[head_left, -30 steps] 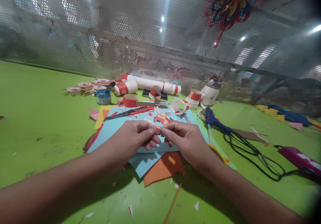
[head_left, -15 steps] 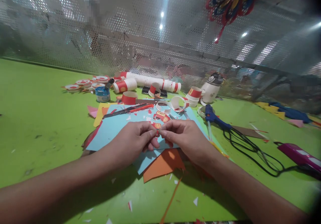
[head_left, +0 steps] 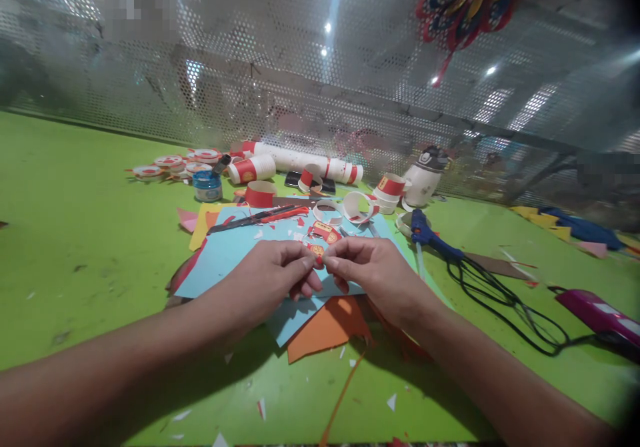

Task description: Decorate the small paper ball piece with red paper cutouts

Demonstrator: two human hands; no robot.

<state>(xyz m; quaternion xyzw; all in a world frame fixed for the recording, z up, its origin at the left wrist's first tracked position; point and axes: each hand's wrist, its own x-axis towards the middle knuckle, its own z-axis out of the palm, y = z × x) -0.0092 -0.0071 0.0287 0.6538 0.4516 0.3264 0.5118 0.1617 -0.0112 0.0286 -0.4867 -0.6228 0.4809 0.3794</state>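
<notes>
My left hand and my right hand meet fingertip to fingertip over a light-blue paper sheet. Pinched between them is a small red paper piece; its exact shape is too small to make out. Both hands are closed, thumb against forefinger. Just beyond the fingertips lie red-and-yellow cut cup pieces among white and red scraps. Scissors with orange-red handles rest on the blue sheet, left of those pieces. White paper rings stand behind them.
A blue glue gun with a coiled black cable lies at right, near a magenta box. Along the back are a blue jar, stacked paper cups, a white kettle-like pot and white-red discs. Orange paper lies in front.
My fingertips have shifted slightly, and more of the small red piece shows between them. The whole view has moved a little; other things stay in place.
</notes>
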